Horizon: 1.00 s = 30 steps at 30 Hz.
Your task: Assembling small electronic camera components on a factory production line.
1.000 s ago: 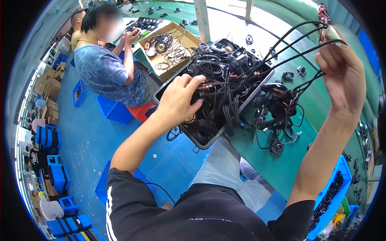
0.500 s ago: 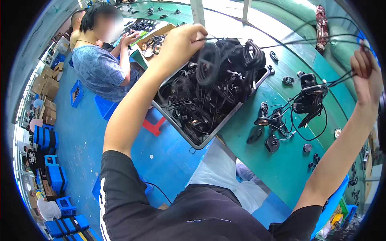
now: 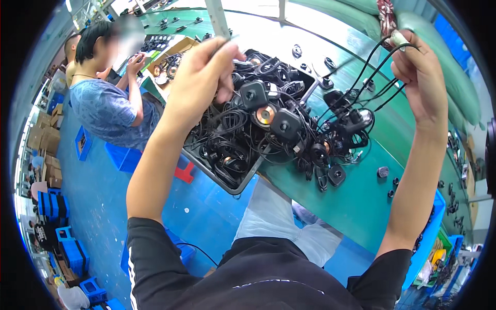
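My right hand is closed around black cables above the green table, with a small white piece at its fingertips. The cables run down to a tangled heap of black devices beside the bin. My left hand, slightly blurred, is curled over the far left part of the black bin. A short dark strip shows at its fingertips; what it is cannot be made out. Coiled cables fill the bin. Square black devices and a copper-coloured disc lie on top, spilling over its right side.
The green table carries a small dark knob-like part and loose cable coils. A person in a blue patterned shirt works at the left beside a cardboard box. Blue crates and a red stool stand on the floor.
My right hand has come inward with the cables. Square devices and a copper-coloured disc now show across the bin's right side. My left hand has moved left and lower, and the view has shifted.
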### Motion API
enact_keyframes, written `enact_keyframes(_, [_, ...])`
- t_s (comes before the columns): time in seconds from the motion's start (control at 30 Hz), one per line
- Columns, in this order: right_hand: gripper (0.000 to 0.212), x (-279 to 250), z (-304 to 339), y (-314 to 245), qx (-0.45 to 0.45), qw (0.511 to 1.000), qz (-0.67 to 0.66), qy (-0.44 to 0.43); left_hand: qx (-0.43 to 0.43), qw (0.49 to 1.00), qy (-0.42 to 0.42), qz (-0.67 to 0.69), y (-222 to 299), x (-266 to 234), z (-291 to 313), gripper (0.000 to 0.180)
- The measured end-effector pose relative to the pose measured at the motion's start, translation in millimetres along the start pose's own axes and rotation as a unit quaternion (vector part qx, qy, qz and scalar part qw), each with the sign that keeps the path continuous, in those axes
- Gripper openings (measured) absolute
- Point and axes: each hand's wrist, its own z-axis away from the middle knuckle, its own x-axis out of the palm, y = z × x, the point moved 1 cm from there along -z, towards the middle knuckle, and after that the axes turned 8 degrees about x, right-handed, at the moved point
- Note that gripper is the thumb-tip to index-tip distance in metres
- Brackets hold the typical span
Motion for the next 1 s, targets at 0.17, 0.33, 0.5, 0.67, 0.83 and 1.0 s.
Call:
enact_keyframes(0.17, [0.022,-12.6,5.5,8.2,0.008,1.000,0.015,-0.027,0.127,0.981,-0.107,0.103,12.8,64.4,-7.3,0.022])
enact_keyframes(0.33, [0.021,-22.8,7.9,6.4,0.016,0.999,0.023,-0.035,0.350,0.771,-0.288,-0.447,-63.0,102.7,0.4,0.073])
enact_keyframes(0.5, [0.019,-18.6,11.3,5.9,-0.002,0.997,0.035,0.069,0.296,0.707,-0.348,-0.540,-91.5,119.6,-3.8,0.077])
enact_keyframes(0.67, [0.018,-58.7,13.8,9.0,-0.010,0.993,-0.003,0.115,0.336,0.651,-0.307,-0.608,-56.9,70.4,-19.0,0.055])
enact_keyframes(0.83, [0.017,-84.9,14.1,24.0,-0.015,0.985,-0.068,0.160,0.354,0.705,-0.144,-0.598,2.6,-4.1,-32.5,0.029])
enact_keyframes(1.0, [0.018,-35.1,17.6,62.1,0.071,0.964,0.183,0.179,0.353,0.653,-0.180,-0.645,-53.1,-36.3,-24.7,0.025])
